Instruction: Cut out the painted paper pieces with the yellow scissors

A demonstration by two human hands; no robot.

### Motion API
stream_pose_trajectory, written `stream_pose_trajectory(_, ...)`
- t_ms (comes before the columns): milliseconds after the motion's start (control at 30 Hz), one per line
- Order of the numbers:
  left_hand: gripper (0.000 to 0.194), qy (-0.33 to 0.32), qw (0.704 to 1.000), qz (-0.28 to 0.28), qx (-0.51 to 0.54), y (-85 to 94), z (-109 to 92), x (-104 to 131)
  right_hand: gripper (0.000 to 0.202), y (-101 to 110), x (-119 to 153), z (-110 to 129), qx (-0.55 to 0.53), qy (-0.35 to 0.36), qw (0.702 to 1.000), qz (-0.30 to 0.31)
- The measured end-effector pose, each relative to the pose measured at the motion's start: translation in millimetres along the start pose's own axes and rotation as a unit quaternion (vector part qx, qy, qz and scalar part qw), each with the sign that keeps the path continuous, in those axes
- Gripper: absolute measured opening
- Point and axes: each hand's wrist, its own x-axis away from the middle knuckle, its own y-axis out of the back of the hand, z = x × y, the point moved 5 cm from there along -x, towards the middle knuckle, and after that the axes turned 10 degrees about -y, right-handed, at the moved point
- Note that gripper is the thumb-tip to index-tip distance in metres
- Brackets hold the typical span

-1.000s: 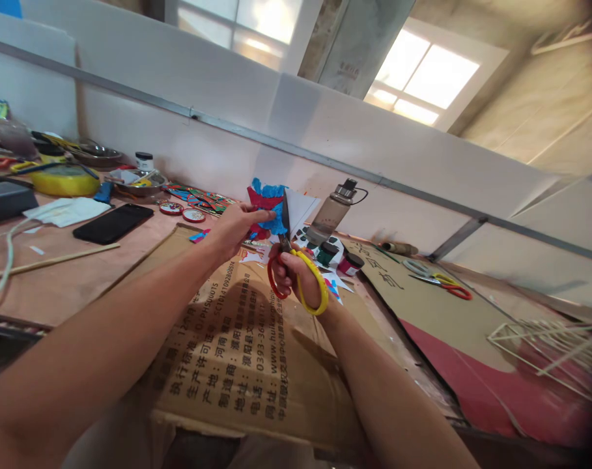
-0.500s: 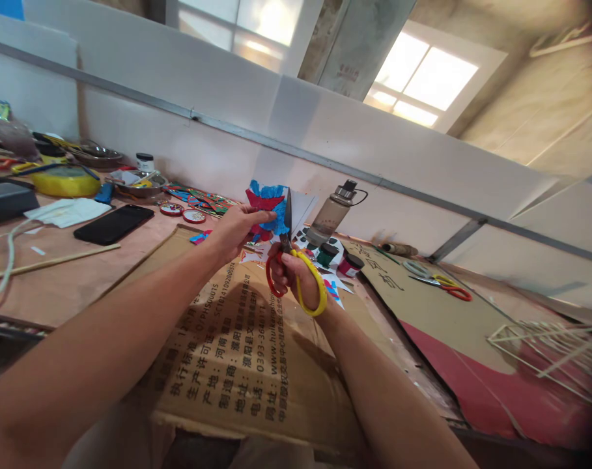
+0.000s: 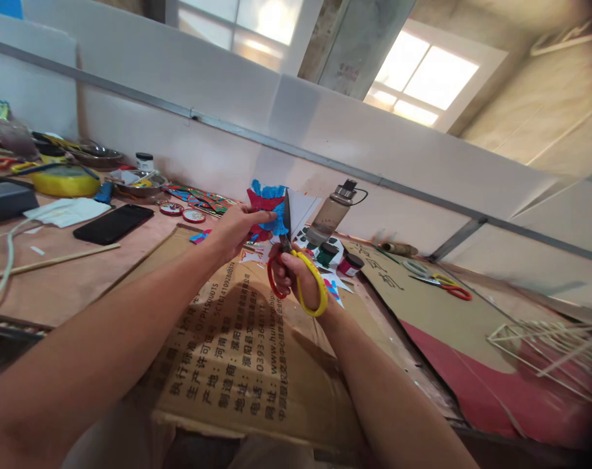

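My left hand [image 3: 239, 229] pinches a red and blue painted paper piece [image 3: 266, 203] between thumb and fingers, raised above the cardboard sheet [image 3: 217, 378]. My right hand [image 3: 298, 277] is wrapped round scissors [image 3: 312, 296] with one red and one yellow handle loop. Their dark blades point upward, at the right edge of the blue part of the paper. Whether the paper lies between the blades I cannot tell. Behind and below the hands are white paper and painted scraps [image 3: 332, 290], partly hidden.
A water bottle [image 3: 331, 215] stands beyond the scissors, with a green paint jar [image 3: 327, 254] and a magenta one [image 3: 350, 264] before it. To the left lie a phone [image 3: 113, 223] and a wooden stick [image 3: 56, 262]. Second scissors [image 3: 447, 286] and a stick frame [image 3: 549, 352] are at right.
Almost nothing differs. The paper and scissors have shifted very slightly; both hands keep their hold.
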Motion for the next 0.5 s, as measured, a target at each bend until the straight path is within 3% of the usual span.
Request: stream_pose_trajectory(500, 0.029, 0.004, 1.0, 0.007, 0.0, -2.0, -2.5, 2.1, 0.03, -3.2, 2.9, 3.4, 0.006, -0.01, 1.0, -0.008)
